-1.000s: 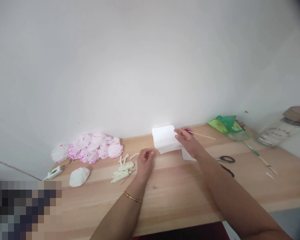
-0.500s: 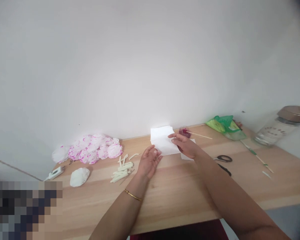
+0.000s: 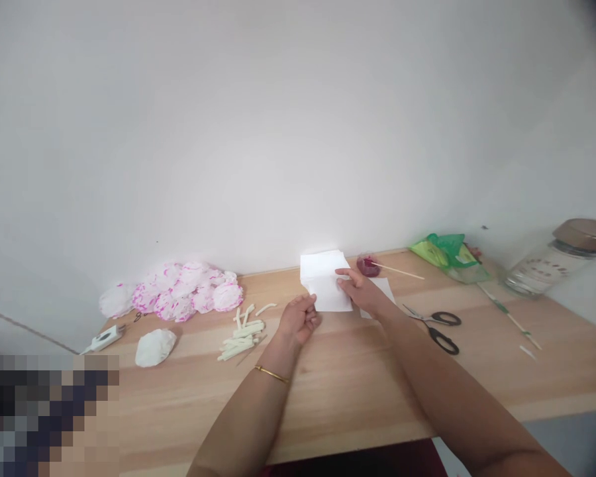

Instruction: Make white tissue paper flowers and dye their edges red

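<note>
- Paper sheet [image 3: 326,289], white, lies on the wooden table [image 3: 357,377] close to the wall, and both hands are on it.
- Left hand [image 3: 299,319] sits at the sheet's near left corner, fingers curled; it looks like a pinch on that edge, though the grip itself is turned away from view.
- Right hand [image 3: 362,290] lies on the right part of the sheet, fingers stretched flat and pressing it down.
- To do this well, I'd keep the flat hand firm so the thin sheet can't slide, and draw the pinched corner slowly so the edges line up without a wrinkle.
- Scissors [image 3: 437,326] rest just right of the forearm, blades apart.
- A thin stick [image 3: 400,271] with a dark red tip lies behind the right hand.
- Pink-and-white paper flowers [image 3: 179,297] are heaped at the left, with pale short strips [image 3: 242,334] between them and the left hand.
- Hard to tell: whether the sheet is single or a stack, since a second white piece peeks out under the right wrist.
- A jar [image 3: 556,262] at far right is cut off by the picture's edge.
</note>
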Tool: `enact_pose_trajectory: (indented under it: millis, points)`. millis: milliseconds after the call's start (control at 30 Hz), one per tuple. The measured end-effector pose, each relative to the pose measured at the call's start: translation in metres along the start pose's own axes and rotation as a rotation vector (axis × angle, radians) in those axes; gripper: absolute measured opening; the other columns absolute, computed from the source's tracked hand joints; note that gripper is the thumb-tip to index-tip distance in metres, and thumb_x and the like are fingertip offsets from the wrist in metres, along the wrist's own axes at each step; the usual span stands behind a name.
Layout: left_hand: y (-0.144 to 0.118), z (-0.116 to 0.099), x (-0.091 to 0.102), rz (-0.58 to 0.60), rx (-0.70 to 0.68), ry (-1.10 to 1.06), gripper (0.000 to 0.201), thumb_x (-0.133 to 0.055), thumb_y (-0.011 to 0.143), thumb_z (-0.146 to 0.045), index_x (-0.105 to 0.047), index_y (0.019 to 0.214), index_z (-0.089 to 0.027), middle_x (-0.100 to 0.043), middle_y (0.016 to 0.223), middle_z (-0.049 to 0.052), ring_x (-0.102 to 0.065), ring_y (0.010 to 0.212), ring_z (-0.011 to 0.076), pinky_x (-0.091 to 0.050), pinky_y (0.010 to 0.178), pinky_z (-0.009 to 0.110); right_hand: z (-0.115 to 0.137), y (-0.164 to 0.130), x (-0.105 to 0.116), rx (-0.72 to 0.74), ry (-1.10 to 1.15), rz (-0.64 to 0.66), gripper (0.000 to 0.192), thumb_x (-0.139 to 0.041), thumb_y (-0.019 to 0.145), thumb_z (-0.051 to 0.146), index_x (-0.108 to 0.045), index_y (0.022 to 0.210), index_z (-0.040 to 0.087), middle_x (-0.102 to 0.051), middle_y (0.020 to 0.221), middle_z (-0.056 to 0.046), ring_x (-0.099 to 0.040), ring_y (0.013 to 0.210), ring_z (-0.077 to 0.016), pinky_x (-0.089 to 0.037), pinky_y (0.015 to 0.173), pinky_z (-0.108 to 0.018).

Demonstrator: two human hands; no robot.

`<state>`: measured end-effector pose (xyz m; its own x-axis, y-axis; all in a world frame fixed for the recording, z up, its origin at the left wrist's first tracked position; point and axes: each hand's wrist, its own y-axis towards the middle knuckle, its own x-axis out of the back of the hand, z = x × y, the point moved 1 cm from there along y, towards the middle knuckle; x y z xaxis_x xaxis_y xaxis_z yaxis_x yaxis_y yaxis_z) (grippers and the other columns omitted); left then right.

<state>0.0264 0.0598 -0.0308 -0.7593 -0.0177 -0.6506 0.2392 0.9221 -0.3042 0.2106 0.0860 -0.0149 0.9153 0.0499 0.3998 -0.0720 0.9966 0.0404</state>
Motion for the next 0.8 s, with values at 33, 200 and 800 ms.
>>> enact_pose_trajectory:
  millis: [33,200,800]
  points:
    - [-0.001,0.000,0.000,-0.002,-0.017,0.014,0.039,-0.080,0.057,-0.023,-0.042,0.058,-0.015,-0.034,0.047,-0.009,-0.025,0.039,0.0005,-0.024,0.040,0.016,-0.001,0.001,0.000,0.019,-0.074,-0.025,0.039,-0.046,0.084,0.045,-0.054,0.114,0.022,-0.062,0.069,0.001,-0.056,0.059,-0.0148,-0.042,0.057,-0.026]
    - [0.000,-0.002,0.005,-0.025,-0.105,0.130,0.031,-0.078,0.058,-0.027,-0.050,0.063,-0.014,-0.040,0.048,-0.008,-0.034,0.043,0.0024,-0.029,0.044,0.016,-0.004,0.006,0.003,0.090,-0.285,-0.171,0.029,-0.051,0.080,0.037,-0.060,0.103,0.023,-0.063,0.070,-0.002,-0.057,0.067,-0.0200,-0.041,0.064,-0.031]
    - [0.010,0.009,0.014,-0.061,-0.176,0.321,0.026,-0.070,0.061,-0.025,-0.046,0.062,-0.017,-0.046,0.049,-0.006,-0.041,0.040,0.0053,-0.029,0.040,0.019,0.061,0.061,0.040,0.310,-0.376,-0.478,0.019,-0.042,0.084,0.034,-0.056,0.082,0.021,-0.065,0.084,-0.006,-0.058,0.078,-0.0209,-0.043,0.071,-0.033]
